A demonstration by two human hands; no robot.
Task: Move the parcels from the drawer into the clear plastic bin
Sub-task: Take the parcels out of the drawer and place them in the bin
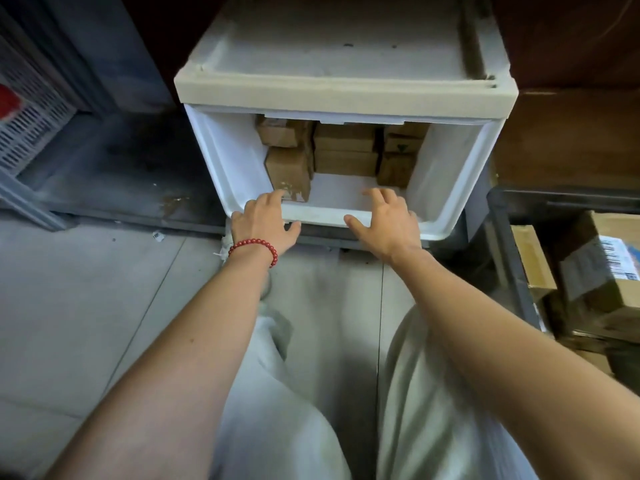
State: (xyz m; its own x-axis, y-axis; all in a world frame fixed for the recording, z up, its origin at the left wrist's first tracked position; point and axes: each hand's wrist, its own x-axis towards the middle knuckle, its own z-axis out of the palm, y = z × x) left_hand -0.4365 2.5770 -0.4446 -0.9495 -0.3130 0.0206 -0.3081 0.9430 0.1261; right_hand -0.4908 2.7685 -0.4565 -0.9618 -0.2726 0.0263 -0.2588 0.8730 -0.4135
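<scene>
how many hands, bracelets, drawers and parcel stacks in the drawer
hands: 2, left hand and right hand
bracelet: 1
drawer: 1
parcel stacks: 3
total: 7

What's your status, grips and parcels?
Left grip and right grip open, over drawer front rim. Parcels stacked at back, none held. No obstruction seen.

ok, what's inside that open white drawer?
Brown cardboard parcels stacked in about three columns at the back of the white plastic drawer; its front floor is bare. The beige cabinet top covers whatever lies further back.
</scene>
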